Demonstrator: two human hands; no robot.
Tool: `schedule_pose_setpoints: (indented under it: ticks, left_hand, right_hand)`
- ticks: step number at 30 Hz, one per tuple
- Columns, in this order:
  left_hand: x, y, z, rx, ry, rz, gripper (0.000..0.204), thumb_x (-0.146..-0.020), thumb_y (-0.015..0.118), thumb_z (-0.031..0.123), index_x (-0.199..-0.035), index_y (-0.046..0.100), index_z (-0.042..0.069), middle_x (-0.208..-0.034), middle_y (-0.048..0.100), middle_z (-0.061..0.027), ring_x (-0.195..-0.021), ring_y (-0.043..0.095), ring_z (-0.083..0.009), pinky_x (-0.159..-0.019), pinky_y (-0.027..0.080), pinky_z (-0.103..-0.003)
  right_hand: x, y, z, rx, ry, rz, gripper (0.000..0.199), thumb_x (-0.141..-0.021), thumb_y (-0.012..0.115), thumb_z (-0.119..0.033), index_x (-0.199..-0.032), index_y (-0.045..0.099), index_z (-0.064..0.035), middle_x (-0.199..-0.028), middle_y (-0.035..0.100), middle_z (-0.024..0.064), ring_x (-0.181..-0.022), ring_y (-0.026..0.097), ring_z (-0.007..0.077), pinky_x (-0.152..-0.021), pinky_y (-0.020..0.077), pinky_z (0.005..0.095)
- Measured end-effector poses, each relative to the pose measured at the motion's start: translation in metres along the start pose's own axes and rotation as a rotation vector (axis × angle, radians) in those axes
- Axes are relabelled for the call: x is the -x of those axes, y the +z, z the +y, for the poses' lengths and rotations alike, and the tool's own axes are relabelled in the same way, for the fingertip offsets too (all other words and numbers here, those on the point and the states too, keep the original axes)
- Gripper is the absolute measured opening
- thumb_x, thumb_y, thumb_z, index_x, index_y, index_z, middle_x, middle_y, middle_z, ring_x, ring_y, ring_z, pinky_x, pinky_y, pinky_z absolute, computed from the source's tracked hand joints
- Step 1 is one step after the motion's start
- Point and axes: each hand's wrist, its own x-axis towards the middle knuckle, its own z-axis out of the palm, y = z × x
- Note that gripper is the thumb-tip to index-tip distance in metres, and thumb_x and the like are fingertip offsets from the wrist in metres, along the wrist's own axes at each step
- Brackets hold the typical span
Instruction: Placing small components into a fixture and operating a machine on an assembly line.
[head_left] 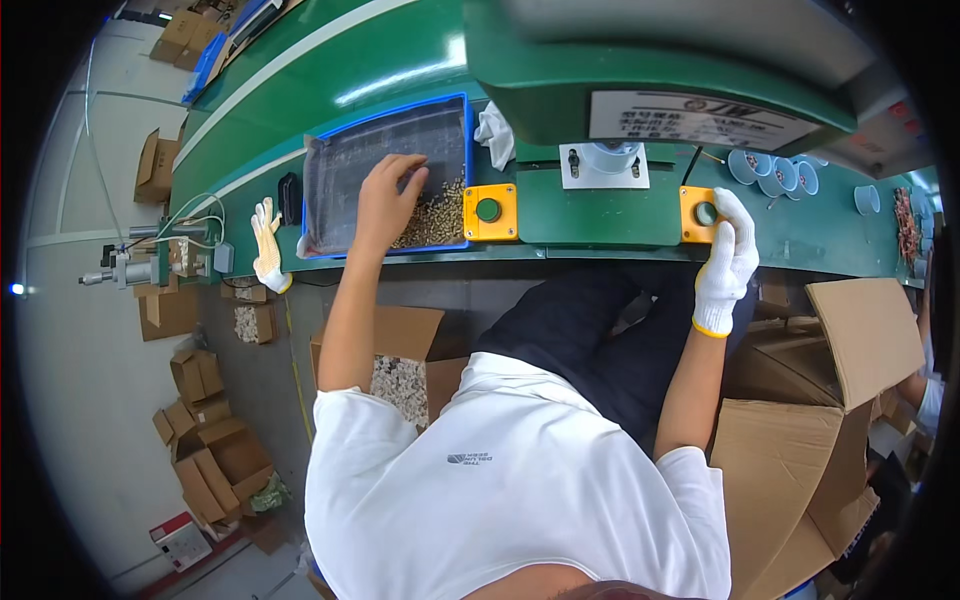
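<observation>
My bare left hand [385, 195] reaches into a blue-rimmed tray [385, 118] on the green bench. Its fingers curl down into a heap of small brass-coloured parts [437, 222], and the fingertips hide whether they pinch any. My right hand [727, 262] wears a white knit glove. It lies flat, fingers straight, on the right-hand yellow button box [697, 212], with the fingertips beside its green button. A second yellow box with a green button [489, 211] sits just right of the tray, untouched. Between the two boxes stands a green press [650, 90] with a white base plate [604, 165].
A spare white glove [267, 245] lies left of the tray and a white cloth [495, 135] behind it. Several small cups [770, 172] stand at the far right. Open cardboard boxes [800, 430] crowd my right side, another box of small parts [400, 385] sits under the bench, and more boxes [215, 450] litter the floor on the left.
</observation>
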Motion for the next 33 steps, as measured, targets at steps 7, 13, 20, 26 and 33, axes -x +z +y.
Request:
schedule_pose_setpoints:
  ticks: [7,13,20,26,33]
  left_hand:
    - [-0.024,0.022,0.007,-0.083,0.155,-0.264,0.021,-0.089,0.072,0.015,-0.106,0.076,0.004,-0.104,0.071,-0.0169,-0.094,0.067,-0.0395,-0.082,0.054,-0.046]
    - [-0.018,0.020,0.020,-0.222,0.145,-0.331,0.016,-0.090,0.066,0.010,-0.099,0.072,-0.001,-0.100,0.068,-0.0240,-0.096,0.064,-0.0453,-0.084,0.052,-0.051]
    - [-0.010,0.025,0.030,0.026,0.208,-0.210,0.014,-0.093,0.062,0.001,-0.106,0.063,-0.005,-0.109,0.065,-0.0219,-0.096,0.063,-0.0442,-0.084,0.051,-0.043]
    - [0.001,0.010,0.019,0.105,0.029,-0.341,0.011,-0.100,0.060,0.004,-0.107,0.061,-0.004,-0.112,0.068,-0.0172,-0.092,0.066,-0.0316,-0.082,0.051,-0.036]
    - [0.023,0.012,0.018,0.520,-0.062,-0.070,0.009,-0.105,0.054,0.008,-0.106,0.056,-0.001,-0.095,0.060,-0.0075,-0.090,0.055,-0.0124,-0.082,0.045,-0.027]
  right_hand:
    - [-0.002,-0.001,-0.006,0.066,-0.015,0.025,0.026,-0.098,0.056,0.000,-0.121,0.066,0.0035,-0.128,0.067,0.0158,-0.119,0.064,0.0249,-0.108,0.0477,0.0374]
    - [-0.009,-0.001,-0.014,0.268,-0.166,0.049,0.021,-0.090,0.066,-0.004,-0.110,0.071,-0.0016,-0.114,0.071,0.0159,-0.107,0.068,0.0312,-0.097,0.0534,0.0406]
    - [-0.010,-0.003,-0.019,0.292,-0.203,0.026,0.022,-0.089,0.066,-0.005,-0.111,0.070,-0.0013,-0.117,0.069,0.0157,-0.108,0.067,0.0304,-0.097,0.0531,0.0391]
    - [-0.012,-0.007,-0.022,0.301,-0.193,0.032,0.024,-0.085,0.068,-0.005,-0.109,0.070,-0.0016,-0.112,0.069,0.0167,-0.105,0.067,0.0324,-0.094,0.0539,0.0400]
    - [-0.040,0.032,-0.095,0.342,-0.325,-0.154,0.041,-0.075,0.079,-0.013,-0.111,0.068,0.0009,-0.108,0.069,0.0193,-0.094,0.068,0.0365,-0.084,0.0547,0.0412]
